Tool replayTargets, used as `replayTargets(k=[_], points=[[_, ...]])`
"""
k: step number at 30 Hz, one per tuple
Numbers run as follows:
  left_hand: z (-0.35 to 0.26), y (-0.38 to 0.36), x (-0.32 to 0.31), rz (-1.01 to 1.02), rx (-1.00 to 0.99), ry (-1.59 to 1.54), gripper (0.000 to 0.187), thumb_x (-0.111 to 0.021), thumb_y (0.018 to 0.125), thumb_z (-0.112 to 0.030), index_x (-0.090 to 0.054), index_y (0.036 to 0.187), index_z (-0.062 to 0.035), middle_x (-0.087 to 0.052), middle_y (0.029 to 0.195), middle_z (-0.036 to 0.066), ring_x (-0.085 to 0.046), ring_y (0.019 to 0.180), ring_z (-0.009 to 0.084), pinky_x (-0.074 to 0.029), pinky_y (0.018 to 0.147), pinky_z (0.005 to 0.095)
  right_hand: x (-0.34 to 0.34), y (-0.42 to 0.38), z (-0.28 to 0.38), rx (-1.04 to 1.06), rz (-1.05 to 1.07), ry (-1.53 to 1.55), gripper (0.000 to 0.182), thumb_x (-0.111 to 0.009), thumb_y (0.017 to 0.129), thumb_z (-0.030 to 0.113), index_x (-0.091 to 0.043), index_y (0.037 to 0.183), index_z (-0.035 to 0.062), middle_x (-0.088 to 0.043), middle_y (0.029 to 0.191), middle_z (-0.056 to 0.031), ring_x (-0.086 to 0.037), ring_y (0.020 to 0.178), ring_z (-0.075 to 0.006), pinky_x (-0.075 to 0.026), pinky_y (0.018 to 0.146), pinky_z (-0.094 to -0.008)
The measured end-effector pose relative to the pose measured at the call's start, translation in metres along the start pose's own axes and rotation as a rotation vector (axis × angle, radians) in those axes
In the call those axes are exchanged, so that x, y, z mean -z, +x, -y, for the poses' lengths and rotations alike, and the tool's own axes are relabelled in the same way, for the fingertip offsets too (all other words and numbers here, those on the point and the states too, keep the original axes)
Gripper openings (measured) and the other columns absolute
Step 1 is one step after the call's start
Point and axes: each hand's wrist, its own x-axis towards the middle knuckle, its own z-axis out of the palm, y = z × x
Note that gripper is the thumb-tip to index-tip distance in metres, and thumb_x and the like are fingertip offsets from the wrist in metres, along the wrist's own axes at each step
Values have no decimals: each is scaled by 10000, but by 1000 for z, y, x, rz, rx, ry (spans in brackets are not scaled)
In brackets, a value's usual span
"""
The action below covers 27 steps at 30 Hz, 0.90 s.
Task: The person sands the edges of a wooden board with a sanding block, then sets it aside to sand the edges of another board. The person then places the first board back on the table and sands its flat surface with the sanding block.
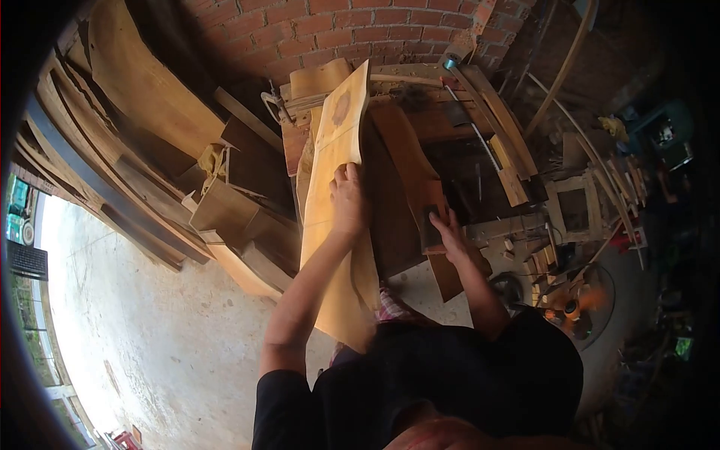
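Above and below left grip [349,201], pale board [324,214] clamped at edge, right grip [453,237] unclear

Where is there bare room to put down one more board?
At left, the floor is bare between the stacked boards and left forearm. The bench around the big board is crowded with wood; wood scraps crowd the floor at right.

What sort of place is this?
Probably a woodworking shop: large curved planks stand stacked on one side, a clamp-like metal tool sits near the brick wall, and the person's left hand is on a long pale board.
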Motion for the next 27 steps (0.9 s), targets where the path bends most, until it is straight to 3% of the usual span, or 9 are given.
replayTargets(k=[4,5,7,10,15,20,22,24,27], points=[[-39,-21,-54,-129,127,-49,487,-598,745,20,-411,1188,-57,-308,1436,230,-297,1327,428,-262,1014,610,7,-28,-15,5,-27,115,672,-683,875,363,-376,1392,64,-506,1260,-68,-492,1171,-186,-404,980,-340],[-44,-21,-64,-33,175,-42,553,-596,772,1,-401,1283,-84,-223,1502,253,-224,1386,444,-205,1044,649,7,-38,-12,11,-26,99,672,-683,875,363,-376,1392,64,-506,1260,-68,-492,1171,-186,-404,980,-340],[-43,-25,-113,-110,190,6,554,-564,806,-20,-390,1323,-119,-212,1509,241,-208,1390,441,-168,1062,653,8,-62,1,-174,-134,133,562,-660,899,337,-441,1359,98,-532,1220,-39,-536,1088,-160,-476,875,-325],[-40,-32,-151,-129,233,31,551,-477,890,-68,-375,1413,-210,-170,1541,224,-164,1413,434,-87,1088,667,26,-84,-7,-95,-107,156,520,-656,904,324,-463,1334,105,-544,1195,-31,-537,1084,-159,-483,863,-320],[-12,-34,-172,7,202,110,585,-600,857,-163,-395,1404,-165,-261,1503,195,-241,1378,390,-206,1060,598,49,-112,-21,-117,-56,205,462,-646,912,280,-484,1300,89,-566,1154,-26,-572,1022,-151,-492,845,-309],[60,-74,-98,-214,333,265,732,-701,798,-407,-388,1410,-157,-335,1452,158,-296,1334,352,-255,1043,520,66,-106,-36,-238,93,179,426,-651,905,236,-498,1264,62,-575,1075,-33,-595,932,-135,-537,753,-300],[75,-101,-52,-135,468,226,769,-695,792,-468,-381,1410,-134,-353,1424,152,-333,1302,349,-297,1022,511,53,-109,-6,-328,84,107,436,-659,898,241,-495,1265,71,-577,1053,-30,-602,902,-134,-556,688,-310],[71,-124,-21,-96,661,153,735,-690,776,-506,-428,1319,-85,-451,1334,179,-462,1203,378,-394,946,508,54,-104,-7,-417,78,36,446,-667,891,246,-492,1266,80,-579,1031,-27,-608,872,-132,-574,623,-320],[99,-167,-11,57,742,81,605,-622,825,-565,-505,1118,-49,-601,1065,218,-601,967,413,-473,809,505,62,-87,-22,-308,264,-12,471,-681,878,271,-483,1275,114,-577,1022,-23,-612,844,-130,-586,511,-355]])
